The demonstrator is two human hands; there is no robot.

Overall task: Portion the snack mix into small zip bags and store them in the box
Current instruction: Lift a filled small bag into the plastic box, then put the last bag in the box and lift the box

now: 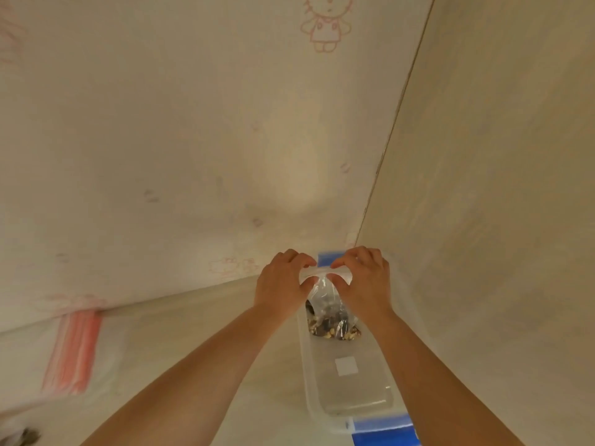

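Two hands meet at the top of one small zip bag in my head view, and that is the centre of what I see. My left hand pinches the left end of the bag's white seal strip between thumb and curled fingers, and my right hand pinches the right end the same way, so both are clamped on the strip with the fingertips almost meeting in the middle. The bag hangs down from that grip, clear plastic, with the snack mix gathered in its bottom: brown, tan and dark pieces, too small for me to name one by one. The bag's lower end sits inside the clear plastic box, at its far end, and I cannot tell whether it rests on the floor of the box or hangs just above it. The box is long and narrow, lying beside the wall on my right, with a blue latch at its far end showing between my knuckles and another blue latch at the near end. A small white label shows on the bare floor of the box, nearer to me than the bag. The box stands on a pale table covering with a band of orange stripes at the left, and the wall behind carries a faint pink cartoon figure.
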